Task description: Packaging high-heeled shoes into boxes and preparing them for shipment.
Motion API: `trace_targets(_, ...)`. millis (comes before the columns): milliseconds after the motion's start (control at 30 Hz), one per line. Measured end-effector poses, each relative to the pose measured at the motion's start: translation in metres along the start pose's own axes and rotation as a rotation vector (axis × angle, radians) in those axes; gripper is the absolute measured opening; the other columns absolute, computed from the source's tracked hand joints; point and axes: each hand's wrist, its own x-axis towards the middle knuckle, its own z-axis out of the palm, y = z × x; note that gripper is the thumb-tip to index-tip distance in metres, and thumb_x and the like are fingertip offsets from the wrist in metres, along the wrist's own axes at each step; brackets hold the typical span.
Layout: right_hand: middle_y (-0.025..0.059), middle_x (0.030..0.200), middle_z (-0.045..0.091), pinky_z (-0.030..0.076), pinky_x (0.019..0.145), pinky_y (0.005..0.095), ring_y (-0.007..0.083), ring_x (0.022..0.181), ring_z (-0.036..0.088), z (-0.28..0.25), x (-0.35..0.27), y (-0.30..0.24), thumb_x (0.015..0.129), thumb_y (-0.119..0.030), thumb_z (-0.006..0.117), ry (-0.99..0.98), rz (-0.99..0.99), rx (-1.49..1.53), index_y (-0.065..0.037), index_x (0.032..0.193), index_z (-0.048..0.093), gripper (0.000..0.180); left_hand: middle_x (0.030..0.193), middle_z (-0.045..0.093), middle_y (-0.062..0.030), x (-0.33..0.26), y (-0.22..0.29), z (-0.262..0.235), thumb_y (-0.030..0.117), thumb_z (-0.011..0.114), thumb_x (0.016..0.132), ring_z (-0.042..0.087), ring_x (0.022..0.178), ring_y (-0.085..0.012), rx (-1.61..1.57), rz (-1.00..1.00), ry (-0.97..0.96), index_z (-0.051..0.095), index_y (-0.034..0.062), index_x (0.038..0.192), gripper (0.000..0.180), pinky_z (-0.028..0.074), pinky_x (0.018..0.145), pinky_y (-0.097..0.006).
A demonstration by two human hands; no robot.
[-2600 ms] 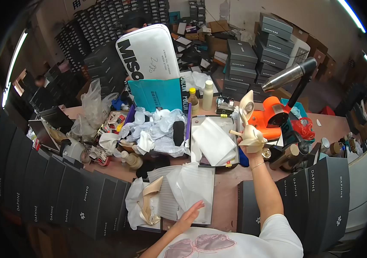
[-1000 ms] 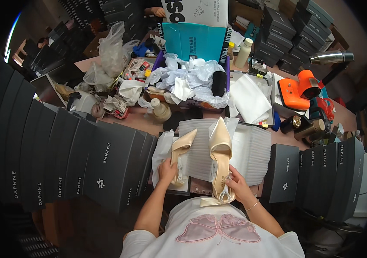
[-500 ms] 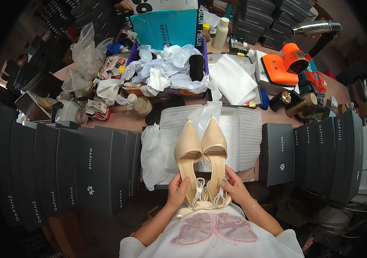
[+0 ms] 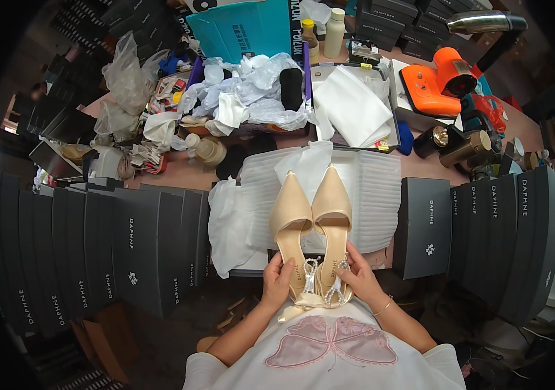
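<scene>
Left grip point(image 4: 278, 281) is pinched on the rear of the left shoe point(image 4: 290, 208), and the rear of the right shoe point(image 4: 331, 199) is pinched by the right grip point(image 4: 362, 281). Both are held side by side, toes pointing away, in front of a white shirt point(image 4: 232, 374). Beyond them, white wrapping point(image 4: 374, 201) is laid over the near part of the surface point(image 4: 420, 165), flanked by dark boxes point(image 4: 151, 250).

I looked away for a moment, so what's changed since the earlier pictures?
The right hand drew its beige shoe in, away from the orange machine. The left hand, empty at first, picked up the other shoe from the white paper and now holds it alongside. The orange machine and grey boxes stayed put.
</scene>
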Motion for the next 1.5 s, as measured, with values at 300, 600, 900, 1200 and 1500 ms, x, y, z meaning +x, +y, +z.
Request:
trace_targets(300,0.0133,0.121,0.056,0.049,0.093,0.0348,0.0189,0.107,0.059,-0.088,-0.054,-0.081,0.088,-0.015,0.045,0.402,-0.286,0.236,0.005,0.140,0.033,0.057,0.089,0.063,-0.0072,0.034,0.000,-0.003,0.028,0.035,0.099,0.061,0.078,-0.0134,0.069,0.023,-0.083,0.057,0.0026,0.102,0.034,0.049,0.072,-0.028)
trace_targets(600,0.0160,0.134,0.046,0.041,0.098,0.0355,0.0258,0.119,0.049,-0.152,-0.084,-0.129,0.089,-0.019,0.057,0.869,-0.331,-1.060,0.001,0.138,0.039,0.056,0.106,0.061,-0.0060,0.032,0.023,0.026,0.028,0.042,0.101,0.054,0.099,-0.0119,-0.082,-0.058,-0.141,0.052,-0.0023,0.125,0.039,0.043,0.088,-0.025)
trace_targets(900,0.0215,0.136,0.044,0.039,0.103,0.0364,0.0329,0.123,0.048,-0.011,-0.040,-0.055,0.071,-0.027,0.080,0.134,-0.179,-0.763,0.002,0.142,0.031,0.091,0.110,0.064,-0.0123,0.031,0.042,0.063,0.015,0.057,0.093,0.057,0.107,-0.0182,0.315,0.008,-0.607,0.051,-0.0031,0.128,0.039,0.044,0.093,-0.032)
trace_targets(1200,0.0177,0.118,0.054,0.056,0.072,0.0343,0.0250,0.080,0.066,-0.049,-0.064,-0.058,0.057,-0.039,0.085,0.082,-0.124,0.352,0.004,0.134,0.037,0.100,0.072,0.065,-0.0135,0.230,0.060,-0.023,0.025,0.065,0.084,0.065,0.063,-0.0273,1.085,0.445,-0.254,0.064,0.0011,0.107,0.033,0.049,0.059,-0.037)
trace_targets(1500,0.0278,0.134,0.044,0.050,0.061,0.0334,0.0290,0.080,0.061,-0.094,-0.077,-0.051,0.062,-0.037,0.084,-0.394,-0.364,0.801,-0.003,0.142,0.030,0.102,0.078,0.061,-0.0088,0.076,0.225,0.058,0.011,0.057,0.091,0.059,0.070,-0.0159,0.790,0.676,-0.405,0.062,-0.0022,0.090,0.015,0.047,0.067,-0.028)
